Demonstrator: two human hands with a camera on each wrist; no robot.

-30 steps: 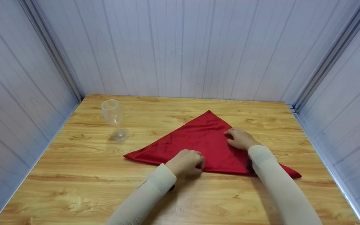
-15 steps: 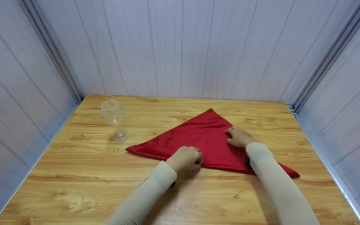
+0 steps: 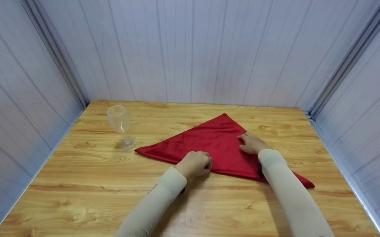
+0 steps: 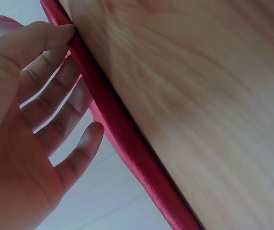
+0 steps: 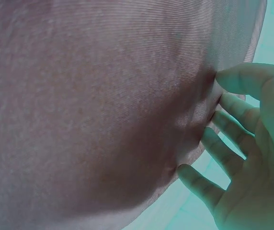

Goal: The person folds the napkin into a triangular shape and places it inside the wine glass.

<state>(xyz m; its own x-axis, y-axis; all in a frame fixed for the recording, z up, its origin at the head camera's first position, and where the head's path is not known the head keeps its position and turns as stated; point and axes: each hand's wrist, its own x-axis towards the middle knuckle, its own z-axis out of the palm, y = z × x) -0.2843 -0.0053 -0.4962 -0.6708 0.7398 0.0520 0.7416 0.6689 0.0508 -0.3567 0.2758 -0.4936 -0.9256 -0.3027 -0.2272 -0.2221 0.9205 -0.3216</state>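
Observation:
A red satin cloth napkin (image 3: 209, 141), folded to a triangle, lies flat on the wooden table (image 3: 77, 194), its point toward the back wall. My left hand (image 3: 194, 164) is at the middle of its near folded edge. In the left wrist view the thumb (image 4: 62, 33) meets that edge in front and the fingers (image 4: 72, 112) lie on the far side, pinching it. My right hand (image 3: 253, 144) rests on the napkin near its right slanting edge. The right wrist view shows its fingertips (image 5: 209, 136) spread and touching the cloth.
A clear stemmed wine glass (image 3: 119, 123) stands upright at the back left, apart from the napkin. Pale panel walls (image 3: 190, 52) close in the table at the back and both sides.
The napkin has turned a little: its left corner and back point have shifted away from me, the right corner slightly left. My left hand has moved forward with the near edge; the right hand barely moved.

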